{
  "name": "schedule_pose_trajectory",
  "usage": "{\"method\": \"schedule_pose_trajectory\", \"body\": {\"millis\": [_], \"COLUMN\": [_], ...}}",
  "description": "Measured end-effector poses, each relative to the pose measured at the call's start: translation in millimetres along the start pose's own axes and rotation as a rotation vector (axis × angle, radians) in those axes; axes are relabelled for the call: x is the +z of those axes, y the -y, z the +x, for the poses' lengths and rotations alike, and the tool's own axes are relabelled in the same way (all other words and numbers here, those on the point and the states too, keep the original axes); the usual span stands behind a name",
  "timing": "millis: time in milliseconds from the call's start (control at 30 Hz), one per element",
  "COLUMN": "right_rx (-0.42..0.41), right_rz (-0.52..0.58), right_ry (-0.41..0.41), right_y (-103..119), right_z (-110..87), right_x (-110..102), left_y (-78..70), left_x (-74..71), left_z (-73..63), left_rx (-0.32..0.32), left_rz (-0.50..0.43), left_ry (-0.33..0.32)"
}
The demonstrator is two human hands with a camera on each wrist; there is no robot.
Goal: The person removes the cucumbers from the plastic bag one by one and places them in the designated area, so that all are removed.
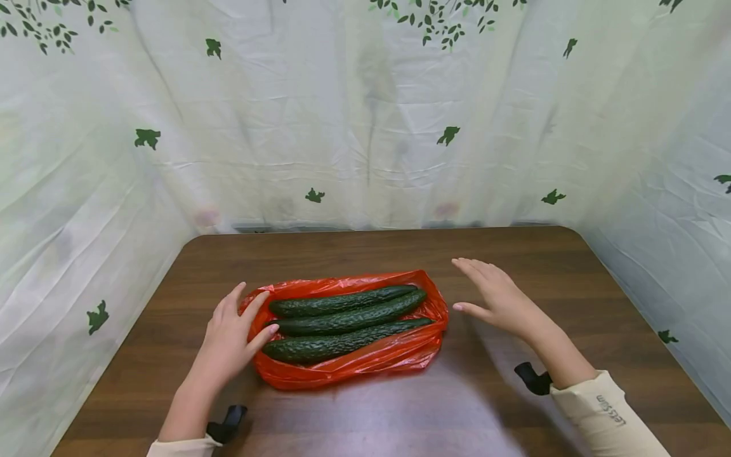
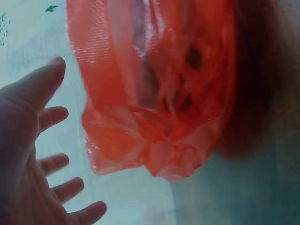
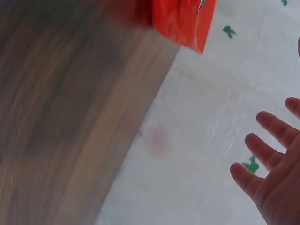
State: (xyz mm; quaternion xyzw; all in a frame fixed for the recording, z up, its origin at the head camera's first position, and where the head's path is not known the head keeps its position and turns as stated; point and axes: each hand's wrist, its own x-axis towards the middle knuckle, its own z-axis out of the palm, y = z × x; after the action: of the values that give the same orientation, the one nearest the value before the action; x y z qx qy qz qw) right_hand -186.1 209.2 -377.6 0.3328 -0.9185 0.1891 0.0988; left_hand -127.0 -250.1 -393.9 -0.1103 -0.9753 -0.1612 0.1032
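Head cam's coming out bright, glare washing over the worktop (image 1: 400,409) at 6 o'clock, soft shadow falling near 5. Wrist cams are looking dimmer and hazy, the left one smearing the red bag (image 2: 154,93) at 12.

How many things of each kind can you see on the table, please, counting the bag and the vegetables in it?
Cucumbers: 3
Red plastic bag: 1
Total: 4
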Motion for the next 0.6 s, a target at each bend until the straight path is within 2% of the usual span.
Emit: {"method": "schedule_pose_trajectory", "body": {"millis": [133, 267, 600], "right_rx": [-0.004, 0.008, 0.049], "right_rz": [0.055, 0.099, 0.304], "right_ry": [0.016, 0.042, 0.108], "right_y": [7.1, 15.3, 28.2], "right_z": [4.8, 9.6, 22.3], "right_x": [8.0, 15.5, 39.3], "left_y": [5.5, 10.1, 20.0], "left_x": [4.0, 6.2, 10.4], "left_z": [-1.7, -2.7, -5.3], "left_rx": [-0.072, -0.114, -0.125], "left_rz": [-0.077, -0.142, -0.273], "left_ry": [0.026, 0.065, 0.098]}}
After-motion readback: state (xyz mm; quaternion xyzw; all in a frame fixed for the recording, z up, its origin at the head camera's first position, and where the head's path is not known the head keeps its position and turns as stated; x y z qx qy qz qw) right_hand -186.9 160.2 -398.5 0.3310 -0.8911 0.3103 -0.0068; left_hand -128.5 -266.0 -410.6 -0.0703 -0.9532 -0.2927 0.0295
